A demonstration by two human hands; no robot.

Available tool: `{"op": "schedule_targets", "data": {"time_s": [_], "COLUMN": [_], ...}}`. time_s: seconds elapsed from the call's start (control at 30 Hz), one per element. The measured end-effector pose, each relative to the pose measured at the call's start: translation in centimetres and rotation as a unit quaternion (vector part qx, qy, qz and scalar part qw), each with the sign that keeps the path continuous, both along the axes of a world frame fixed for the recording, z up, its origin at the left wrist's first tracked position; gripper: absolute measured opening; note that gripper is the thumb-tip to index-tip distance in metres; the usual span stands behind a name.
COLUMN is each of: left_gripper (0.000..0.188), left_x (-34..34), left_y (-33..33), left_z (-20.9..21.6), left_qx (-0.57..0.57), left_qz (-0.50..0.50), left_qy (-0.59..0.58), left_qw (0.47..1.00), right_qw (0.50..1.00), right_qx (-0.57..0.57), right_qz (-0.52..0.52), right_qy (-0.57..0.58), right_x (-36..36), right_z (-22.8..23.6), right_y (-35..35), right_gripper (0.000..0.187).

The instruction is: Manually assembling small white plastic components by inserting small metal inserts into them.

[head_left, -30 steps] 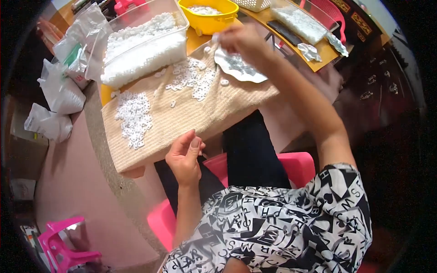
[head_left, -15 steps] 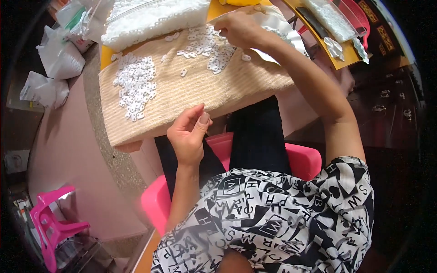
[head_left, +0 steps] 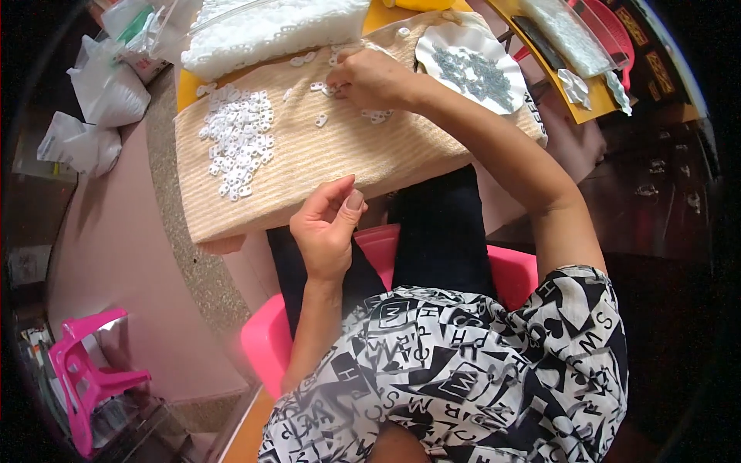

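My left hand hovers at the near edge of a cream ribbed cloth, thumb and fingers curled together; anything between them is hidden. My right hand reaches down over a loose group of small white plastic pieces with holes, covering most of them, its fingers bent inward and the tips hard to see. A larger pile of the same white pieces lies on the cloth's left side. Right of my right hand sits a white fluted plate holding many small grey metallic-looking bits.
A big clear bag of white pieces lies along the table's far side. A yellow container is at the far edge. Side table at right carries another filled bag. White bags and a pink stool stand left.
My right hand has moved left over the white pieces, uncovering the plate of grey bits. My left hand has stayed nearly still. The view has shifted slightly.
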State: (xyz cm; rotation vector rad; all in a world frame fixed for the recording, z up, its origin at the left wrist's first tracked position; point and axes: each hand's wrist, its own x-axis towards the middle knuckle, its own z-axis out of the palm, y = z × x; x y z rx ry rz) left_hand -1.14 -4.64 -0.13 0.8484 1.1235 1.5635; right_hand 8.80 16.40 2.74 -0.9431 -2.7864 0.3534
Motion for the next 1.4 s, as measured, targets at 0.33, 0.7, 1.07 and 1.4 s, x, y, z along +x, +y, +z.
{"op": "schedule_targets", "data": {"time_s": [0.33, 0.7, 1.07, 1.4], "left_gripper": [0.026, 0.010, 0.007, 0.012], "left_x": [0.7, 1.1, 0.4, 0.3], "left_y": [0.1, -1.3, -0.5, -0.8], "left_z": [1.0, 1.0, 0.5, 1.3], "left_qx": [0.007, -0.029, -0.020, -0.012], "left_qz": [0.046, -0.070, -0.165, -0.148], "left_qy": [-0.038, -0.159, -0.348, -0.378], "left_qw": [0.998, 0.984, 0.923, 0.914], "right_qw": [0.975, 0.954, 0.964, 0.965], "right_qx": [-0.137, -0.227, 0.081, 0.060], "right_qz": [-0.010, 0.028, -0.243, -0.257], "right_qy": [0.175, 0.196, -0.069, 0.017], "right_x": [1.9, 5.7, 12.1, 11.9], "right_z": [3.2, 5.0, 2.1, 2.6], "right_y": [-6.5, -14.6, -2.1, -2.9], "right_gripper": [0.006, 0.014, 0.016, 0.016]}}
